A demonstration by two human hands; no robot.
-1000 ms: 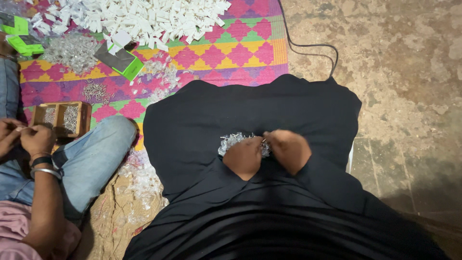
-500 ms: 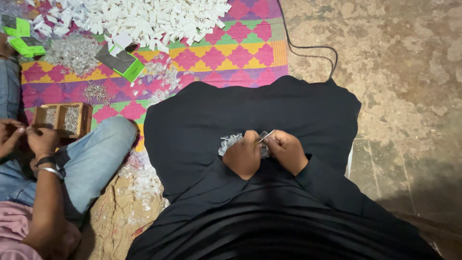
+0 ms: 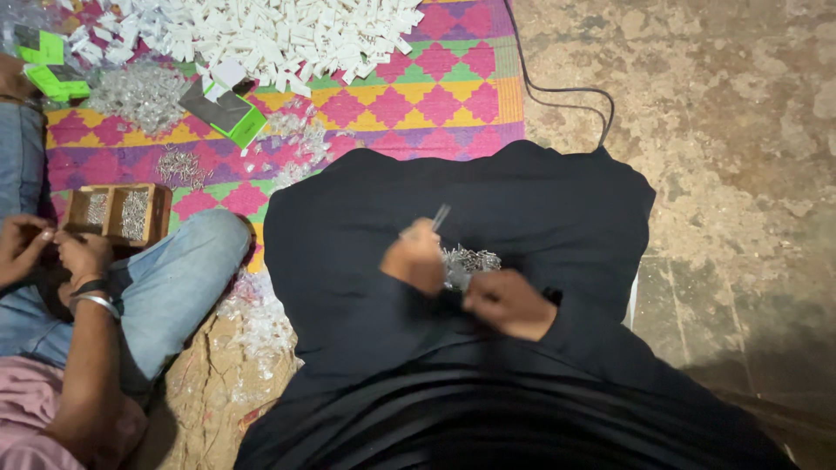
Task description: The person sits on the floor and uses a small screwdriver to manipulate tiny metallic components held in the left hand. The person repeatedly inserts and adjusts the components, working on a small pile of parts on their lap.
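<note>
Where the woven mat [image 3: 435,91] of pink, yellow and green diamonds ends, a rough, stained stone floor [image 3: 731,130] takes over, and a black cable [image 3: 570,90] loops across it. A heap of small white plastic pieces [image 3: 270,35] lies at the far end of the mat, with a dark box with a green edge [image 3: 225,113] just beside it and a scatter of clear bits [image 3: 139,87] to its left. A small wooden tray [image 3: 117,211] with two compartments of metal parts sits near a neighbour in blue jeans [image 3: 165,287], whose own hands [image 3: 52,248] are busy close together.

The person sits on the ground, lap covered in black cloth [image 3: 540,200]. On that cloth rests a little pile of shiny metal pins [image 3: 466,261]. The left hand [image 3: 416,261] is just left of the pile, touching its edge, fingers pinched on a thin metal pin [image 3: 439,218] that sticks up and away. The right hand [image 3: 509,303] lies just below the pile, fingers curled; whether it holds anything I cannot tell.
</note>
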